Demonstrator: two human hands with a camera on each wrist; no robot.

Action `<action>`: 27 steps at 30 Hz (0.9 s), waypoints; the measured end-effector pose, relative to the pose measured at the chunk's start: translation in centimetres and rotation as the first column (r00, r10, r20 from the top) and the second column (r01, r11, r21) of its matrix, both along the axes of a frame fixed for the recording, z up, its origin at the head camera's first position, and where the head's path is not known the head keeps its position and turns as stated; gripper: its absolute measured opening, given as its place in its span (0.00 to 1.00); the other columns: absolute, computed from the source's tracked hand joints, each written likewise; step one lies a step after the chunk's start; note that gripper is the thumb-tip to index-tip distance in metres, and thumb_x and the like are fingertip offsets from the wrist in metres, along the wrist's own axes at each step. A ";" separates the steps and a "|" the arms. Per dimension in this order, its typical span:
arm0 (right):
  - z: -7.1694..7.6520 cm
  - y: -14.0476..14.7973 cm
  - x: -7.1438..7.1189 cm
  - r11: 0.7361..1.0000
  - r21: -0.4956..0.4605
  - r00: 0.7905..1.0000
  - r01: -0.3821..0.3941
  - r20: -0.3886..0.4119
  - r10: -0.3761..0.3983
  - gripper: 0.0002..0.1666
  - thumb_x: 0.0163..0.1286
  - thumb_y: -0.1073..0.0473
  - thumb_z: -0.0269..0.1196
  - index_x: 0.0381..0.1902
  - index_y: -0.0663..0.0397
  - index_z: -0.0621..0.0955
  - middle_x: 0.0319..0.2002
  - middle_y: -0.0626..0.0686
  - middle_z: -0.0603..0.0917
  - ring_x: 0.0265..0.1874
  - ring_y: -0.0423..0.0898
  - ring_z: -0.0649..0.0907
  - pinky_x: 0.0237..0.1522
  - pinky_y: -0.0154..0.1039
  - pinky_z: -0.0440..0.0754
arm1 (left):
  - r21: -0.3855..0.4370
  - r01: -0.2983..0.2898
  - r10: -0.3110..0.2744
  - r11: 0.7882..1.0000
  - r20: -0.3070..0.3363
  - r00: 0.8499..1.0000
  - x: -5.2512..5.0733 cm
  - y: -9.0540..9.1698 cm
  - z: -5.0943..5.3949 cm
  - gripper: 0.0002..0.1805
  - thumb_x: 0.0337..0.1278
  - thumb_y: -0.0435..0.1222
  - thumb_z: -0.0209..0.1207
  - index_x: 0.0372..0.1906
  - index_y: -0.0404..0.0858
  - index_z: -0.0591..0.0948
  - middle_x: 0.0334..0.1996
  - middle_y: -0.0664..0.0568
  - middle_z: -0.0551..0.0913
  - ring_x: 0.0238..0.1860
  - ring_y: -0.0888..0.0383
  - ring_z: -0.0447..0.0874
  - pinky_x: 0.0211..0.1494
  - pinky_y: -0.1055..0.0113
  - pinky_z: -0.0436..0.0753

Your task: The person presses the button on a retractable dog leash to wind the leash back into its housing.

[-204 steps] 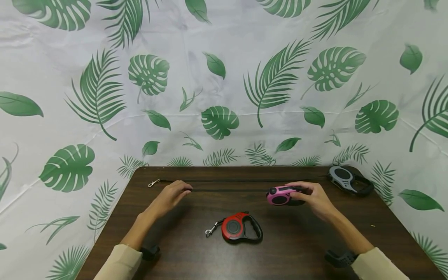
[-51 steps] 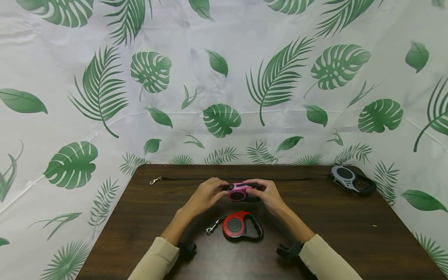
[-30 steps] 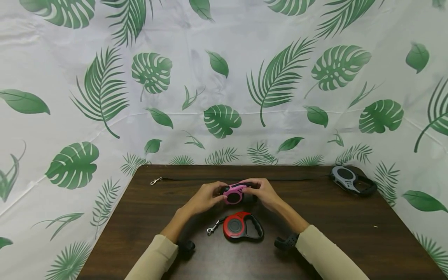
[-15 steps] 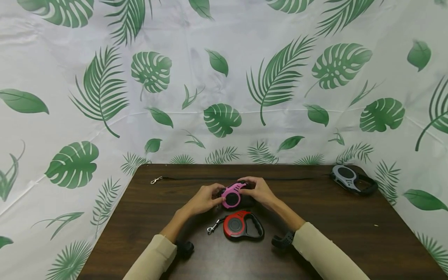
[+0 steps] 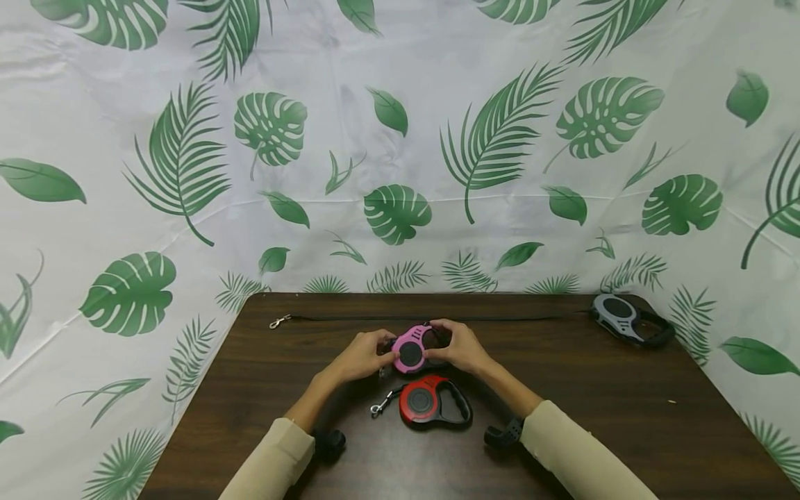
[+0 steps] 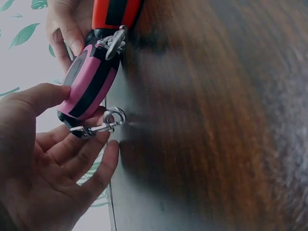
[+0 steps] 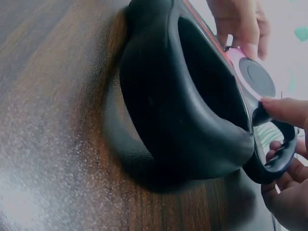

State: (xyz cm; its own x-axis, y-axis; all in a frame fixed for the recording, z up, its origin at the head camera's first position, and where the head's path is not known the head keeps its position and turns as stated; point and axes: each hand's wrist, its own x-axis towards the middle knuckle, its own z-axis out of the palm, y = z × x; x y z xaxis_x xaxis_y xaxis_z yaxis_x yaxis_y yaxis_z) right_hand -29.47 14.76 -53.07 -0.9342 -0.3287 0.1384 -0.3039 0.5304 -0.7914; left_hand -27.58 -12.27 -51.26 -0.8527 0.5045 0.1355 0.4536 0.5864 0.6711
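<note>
A pink retractable dog leash (image 5: 410, 349) with a black round centre is held between both hands, just above the table behind a red one. My left hand (image 5: 362, 355) pinches its left end, thumb on the near face. My right hand (image 5: 464, 347) grips the black handle side, thumb on the body. In the left wrist view, the pink leash's metal clip (image 6: 108, 124) hangs over the left fingers. The red retractable leash (image 5: 420, 403) lies nearer, its clip pointing left; its black handle (image 7: 159, 106) fills the right wrist view.
A grey retractable leash (image 5: 619, 314) lies at the table's back right corner. Its black cord (image 5: 437, 319) runs out along the back edge to a metal clip (image 5: 279, 321) at left. A leaf-print cloth (image 5: 394, 139) hangs behind the brown table (image 5: 594, 396).
Earlier my left hand held the pink leash's pulled-out cord far left. The cord is now drawn in and both hands have met on the leash, which has turned its round face up toward the head camera.
</note>
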 end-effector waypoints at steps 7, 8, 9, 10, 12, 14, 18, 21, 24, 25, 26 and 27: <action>-0.3 0.0 0.1 0.997 0.075 0.999 0.036 0.018 -0.037 0.38 0.55 0.49 0.83 0.60 0.60 0.86 0.57 0.62 0.88 0.58 0.59 0.84 0.62 0.59 0.80 | -0.038 0.009 -0.009 0.999 -0.001 1.000 0.1 0.1 -0.2 0.19 0.67 0.38 0.68 0.55 0.29 0.84 0.44 0.43 0.90 0.45 0.51 0.88 0.50 0.55 0.87; -0.3 0.0 0.1 0.996 0.079 0.999 0.037 0.026 -0.039 0.38 0.55 0.48 0.83 0.60 0.60 0.86 0.58 0.61 0.88 0.59 0.60 0.84 0.62 0.59 0.80 | -0.039 0.013 -0.013 0.999 0.001 1.000 0.1 0.1 -0.3 0.20 0.67 0.39 0.69 0.55 0.29 0.84 0.44 0.43 0.90 0.44 0.51 0.88 0.49 0.55 0.86; -0.3 0.0 0.2 0.996 0.078 0.998 0.039 0.037 -0.042 0.38 0.55 0.48 0.83 0.60 0.59 0.86 0.58 0.61 0.87 0.59 0.59 0.84 0.62 0.59 0.80 | -0.037 0.017 -0.017 0.999 0.001 1.000 0.1 0.1 -0.3 0.20 0.67 0.39 0.70 0.56 0.28 0.84 0.44 0.44 0.90 0.43 0.52 0.87 0.49 0.56 0.86; -0.3 -0.1 0.2 0.996 0.079 0.998 0.043 0.043 -0.046 0.37 0.55 0.48 0.83 0.60 0.59 0.86 0.58 0.61 0.88 0.58 0.59 0.84 0.62 0.59 0.80 | -0.035 0.019 -0.019 0.999 0.006 1.000 0.1 0.1 -0.3 0.21 0.68 0.40 0.70 0.56 0.28 0.84 0.44 0.44 0.90 0.43 0.54 0.86 0.48 0.57 0.86; -0.3 0.0 0.2 0.996 0.078 0.998 0.046 0.046 -0.049 0.37 0.55 0.47 0.83 0.59 0.59 0.86 0.57 0.60 0.88 0.58 0.59 0.84 0.62 0.59 0.80 | -0.031 0.024 -0.024 0.999 0.003 1.000 0.1 0.2 -0.3 0.21 0.67 0.40 0.70 0.56 0.28 0.85 0.45 0.45 0.89 0.44 0.54 0.86 0.49 0.56 0.85; -0.3 0.0 0.2 0.995 0.083 0.998 0.046 0.047 -0.050 0.37 0.56 0.46 0.83 0.59 0.58 0.87 0.57 0.59 0.88 0.59 0.58 0.84 0.62 0.58 0.81 | -0.029 0.028 -0.029 0.999 -0.006 1.000 0.1 0.2 -0.3 0.21 0.67 0.40 0.71 0.56 0.28 0.85 0.46 0.44 0.89 0.45 0.52 0.86 0.51 0.53 0.85; -0.5 0.1 0.4 0.993 0.103 0.998 0.050 0.030 -0.054 0.37 0.56 0.45 0.83 0.59 0.58 0.87 0.56 0.58 0.89 0.59 0.59 0.85 0.62 0.59 0.81 | -0.029 0.032 -0.033 0.999 -0.032 0.999 0.1 0.2 -0.5 0.21 0.67 0.40 0.71 0.56 0.28 0.85 0.48 0.42 0.88 0.51 0.47 0.86 0.57 0.48 0.85; -0.5 0.1 0.5 0.991 0.120 0.998 0.057 0.016 -0.059 0.37 0.55 0.44 0.83 0.58 0.57 0.88 0.51 0.57 0.89 0.51 0.55 0.86 0.55 0.55 0.84 | -0.025 0.035 -0.036 0.999 -0.036 0.999 0.2 0.2 -0.6 0.22 0.67 0.40 0.70 0.56 0.28 0.85 0.49 0.42 0.88 0.53 0.46 0.86 0.58 0.48 0.84; -0.5 0.3 0.6 0.990 0.129 0.998 0.060 -0.004 -0.060 0.36 0.55 0.43 0.83 0.56 0.56 0.88 0.46 0.54 0.88 0.43 0.49 0.84 0.47 0.49 0.83 | -0.018 0.036 -0.037 0.999 -0.024 0.999 0.2 0.2 -0.5 0.22 0.68 0.40 0.70 0.57 0.29 0.85 0.50 0.42 0.87 0.54 0.46 0.85 0.59 0.47 0.83; -0.5 0.3 0.7 0.990 0.132 0.998 0.058 -0.009 -0.058 0.36 0.55 0.42 0.83 0.56 0.56 0.88 0.44 0.53 0.87 0.41 0.47 0.82 0.45 0.47 0.82 | -0.018 0.037 -0.038 0.999 -0.020 0.999 0.3 0.1 -0.5 0.22 0.68 0.40 0.70 0.58 0.29 0.84 0.51 0.42 0.87 0.54 0.46 0.85 0.59 0.47 0.83; -0.5 0.4 0.7 0.990 0.130 0.998 0.058 -0.012 -0.057 0.35 0.55 0.42 0.83 0.56 0.55 0.89 0.44 0.52 0.87 0.40 0.45 0.82 0.44 0.46 0.82 | -0.022 0.039 -0.040 0.999 -0.016 0.999 0.3 0.1 -0.5 0.22 0.68 0.41 0.70 0.58 0.29 0.84 0.51 0.42 0.87 0.54 0.46 0.85 0.60 0.47 0.83; -0.5 0.5 0.7 0.990 0.126 0.998 0.058 -0.013 -0.057 0.35 0.55 0.42 0.82 0.56 0.54 0.89 0.44 0.51 0.86 0.40 0.44 0.82 0.44 0.44 0.82 | -0.025 0.041 -0.042 0.999 -0.013 0.999 0.2 0.0 -0.5 0.22 0.69 0.41 0.70 0.59 0.30 0.84 0.51 0.42 0.87 0.55 0.46 0.85 0.60 0.48 0.83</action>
